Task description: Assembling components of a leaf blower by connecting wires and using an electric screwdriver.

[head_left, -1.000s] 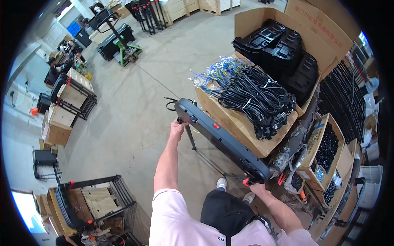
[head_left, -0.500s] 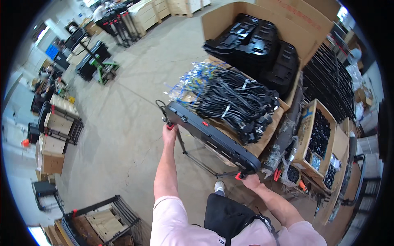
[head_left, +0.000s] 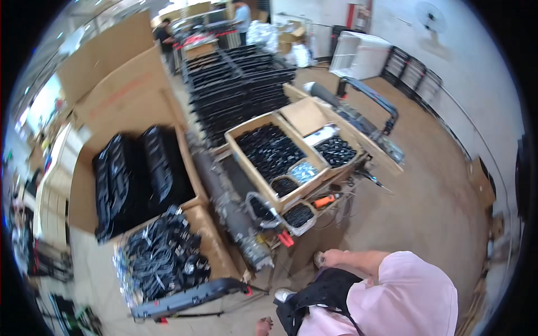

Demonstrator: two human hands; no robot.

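My left hand is at the bottom edge, only partly in view, with loosely bent fingers and nothing visible in it. Beside the black bag on my front hangs my right hand; motion blur hides its fingers. A long black panel with red parts at its ends stands on thin dark legs, left of my left hand and apart from both hands. Behind it, a carton holds bundled black cables with pale connectors at the left.
A tall carton holds black moulded shells. Wrapped rolls lie beside a bench with a box of small black parts. An orange-handled tool sits at its front. Black frames are stacked behind; people work farther back.
Both hands have let go of the black panel, which they gripped by its red ends. My view has swung right, bringing the parts bench to the middle and the panel to the lower left.
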